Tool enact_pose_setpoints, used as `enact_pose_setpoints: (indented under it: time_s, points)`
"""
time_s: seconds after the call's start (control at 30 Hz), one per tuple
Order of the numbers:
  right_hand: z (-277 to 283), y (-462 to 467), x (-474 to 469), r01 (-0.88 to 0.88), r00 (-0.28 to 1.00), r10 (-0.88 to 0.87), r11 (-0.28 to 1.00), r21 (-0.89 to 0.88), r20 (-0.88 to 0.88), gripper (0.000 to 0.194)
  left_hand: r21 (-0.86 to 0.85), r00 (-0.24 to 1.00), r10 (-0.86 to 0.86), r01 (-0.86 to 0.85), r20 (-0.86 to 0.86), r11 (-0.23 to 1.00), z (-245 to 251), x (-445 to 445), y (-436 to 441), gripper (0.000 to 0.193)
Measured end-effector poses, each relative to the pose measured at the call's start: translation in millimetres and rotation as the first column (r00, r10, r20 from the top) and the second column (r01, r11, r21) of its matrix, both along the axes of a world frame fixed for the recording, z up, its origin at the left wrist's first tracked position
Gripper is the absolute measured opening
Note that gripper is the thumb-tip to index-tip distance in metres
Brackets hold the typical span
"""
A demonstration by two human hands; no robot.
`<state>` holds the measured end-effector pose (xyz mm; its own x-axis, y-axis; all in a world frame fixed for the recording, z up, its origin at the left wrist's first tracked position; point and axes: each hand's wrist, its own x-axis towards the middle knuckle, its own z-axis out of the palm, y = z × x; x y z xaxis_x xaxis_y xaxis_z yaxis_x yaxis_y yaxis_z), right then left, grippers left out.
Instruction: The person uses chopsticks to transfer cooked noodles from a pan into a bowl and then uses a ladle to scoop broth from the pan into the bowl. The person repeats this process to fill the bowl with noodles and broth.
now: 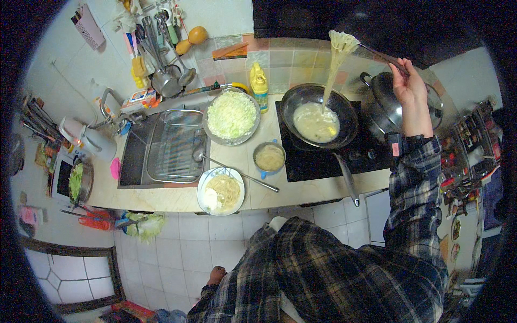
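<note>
My right hand point(410, 87), raised above the stove, is closed on dark chopsticks point(377, 54). A bundle of noodles point(337, 52) hangs from their far end down into the wok point(351, 121), which holds cloudy broth with bits of white and yellow. My left hand point(217, 274) hangs low beside my body, away from the counter; its fingers look curled, but whether it holds anything is unclear. A plate point(241, 194) with noodles and a white food stands at the counter's front edge. Between plate and wok is a small bowl point(270, 157) of noodles with blue handles.
A long-handled ladle point(258, 183) lies from the sink basket point(175, 145) across the counter, partly over the plate's rim. A large bowl of chopped cabbage point(233, 115) stands beside a yellow bottle point(259, 87). Right of the wok is a lidded pot point(379, 105). The wok handle point(348, 181) juts forward.
</note>
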<state>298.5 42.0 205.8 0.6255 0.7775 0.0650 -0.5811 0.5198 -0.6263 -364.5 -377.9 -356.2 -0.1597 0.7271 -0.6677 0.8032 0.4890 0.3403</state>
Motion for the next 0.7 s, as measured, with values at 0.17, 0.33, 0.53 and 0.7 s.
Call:
enact_pose_setpoints:
  time_s: [0.17, 0.33, 0.53, 0.7]
  points:
    - [6.3, -2.9, -34.2, -0.083, 0.996, 0.083, 0.997, 0.005, 0.007, 0.013, 0.186, 0.842, -0.535, 0.536, -0.059, 0.823, 7.7, -4.6, 0.6, 0.031]
    - [-21.0, -5.6, -68.8, -0.241, 0.967, 0.24, 0.971, 0.0, 0.081, 0.013, -0.162, 0.964, 0.216, -0.191, 0.154, 0.968, 19.2, -1.4, -7.7, 0.035]
    - [-102.3, -24.5, -124.7, -0.288, 0.948, 0.306, 0.943, -0.168, 0.093, 0.013, -0.068, 0.975, 0.203, -0.197, 0.09, 0.978, 16.1, -3.9, -24.0, 0.036]
    - [-176.6, -49.8, -168.8, -0.169, 0.954, 0.243, 0.919, -0.356, 0.176, 0.014, 0.117, 0.873, -0.481, 0.487, -0.078, 0.865, -0.6, -17.3, -40.7, 0.033]
